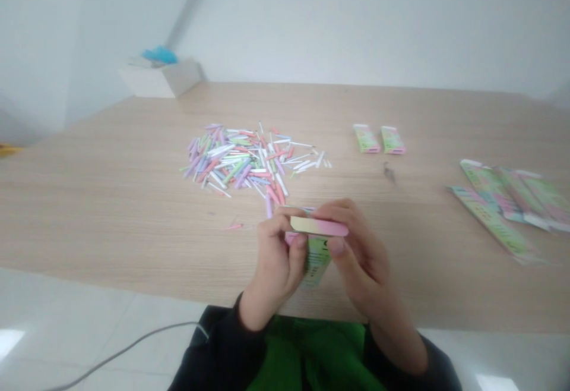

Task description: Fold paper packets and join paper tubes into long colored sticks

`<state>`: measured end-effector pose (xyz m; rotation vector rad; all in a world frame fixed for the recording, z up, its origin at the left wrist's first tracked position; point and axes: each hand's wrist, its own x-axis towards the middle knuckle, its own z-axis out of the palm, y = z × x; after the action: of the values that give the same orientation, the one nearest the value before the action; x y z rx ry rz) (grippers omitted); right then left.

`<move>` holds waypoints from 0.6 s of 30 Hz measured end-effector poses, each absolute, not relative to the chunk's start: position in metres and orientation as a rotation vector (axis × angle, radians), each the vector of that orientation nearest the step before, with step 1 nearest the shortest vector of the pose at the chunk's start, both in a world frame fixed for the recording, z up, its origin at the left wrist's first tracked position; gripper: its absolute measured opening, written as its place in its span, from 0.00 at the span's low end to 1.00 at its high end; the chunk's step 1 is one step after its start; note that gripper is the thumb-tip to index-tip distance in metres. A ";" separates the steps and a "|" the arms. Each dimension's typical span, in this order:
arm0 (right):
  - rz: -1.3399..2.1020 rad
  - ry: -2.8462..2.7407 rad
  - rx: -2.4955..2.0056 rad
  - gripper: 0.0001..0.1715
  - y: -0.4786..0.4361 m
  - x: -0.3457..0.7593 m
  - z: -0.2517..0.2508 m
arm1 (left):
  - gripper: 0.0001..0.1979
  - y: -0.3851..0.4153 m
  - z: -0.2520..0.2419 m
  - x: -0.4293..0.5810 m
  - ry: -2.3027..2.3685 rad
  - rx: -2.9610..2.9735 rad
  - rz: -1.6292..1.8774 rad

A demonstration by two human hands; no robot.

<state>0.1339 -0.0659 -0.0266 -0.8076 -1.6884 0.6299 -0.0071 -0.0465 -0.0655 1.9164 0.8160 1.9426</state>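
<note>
A small green and pink printed carton [317, 260] is held upright in front of me, over the near part of the table. Its yellow-to-pink end panel [319, 226] faces up towards my eyes. My left hand [276, 257] grips the carton's left side between thumb and fingers. On the right side, my right hand [363, 254] pinches it, thumb low on the front and fingers behind the top. Just beyond my hands lies a loose pile of pastel tubes and thin sticks [243, 159], in white, purple, red and green; their exact kind is too blurred to tell.
Two similar cartons [367, 139] stand at the back right of the wooden table [111, 201]. Several flat green and pink packs [494, 221] lie at the far right. A white box [154, 80] with something blue in it sits at the back left. A grey cable [133, 343] runs at lower left.
</note>
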 end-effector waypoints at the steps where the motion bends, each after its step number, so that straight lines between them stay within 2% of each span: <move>1: 0.629 -1.704 -0.785 0.12 -0.066 0.135 -0.024 | 0.04 -0.046 -0.067 -0.008 0.795 1.897 1.935; 10: 0.710 -1.591 -0.859 0.12 -0.066 0.129 -0.022 | 0.27 -0.049 -0.067 -0.017 0.965 2.139 1.762; 15: 0.726 -1.544 -0.882 0.15 -0.070 0.125 -0.017 | 0.31 -0.053 -0.056 -0.022 1.031 2.304 1.651; 18: 0.706 -1.528 -0.864 0.19 -0.073 0.125 -0.015 | 0.29 -0.054 -0.052 -0.023 0.992 2.321 1.616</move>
<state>0.1247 -0.0729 -0.0148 -0.8636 -1.5283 0.7063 -0.0234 -0.0542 -0.0515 2.3212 0.9915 1.6164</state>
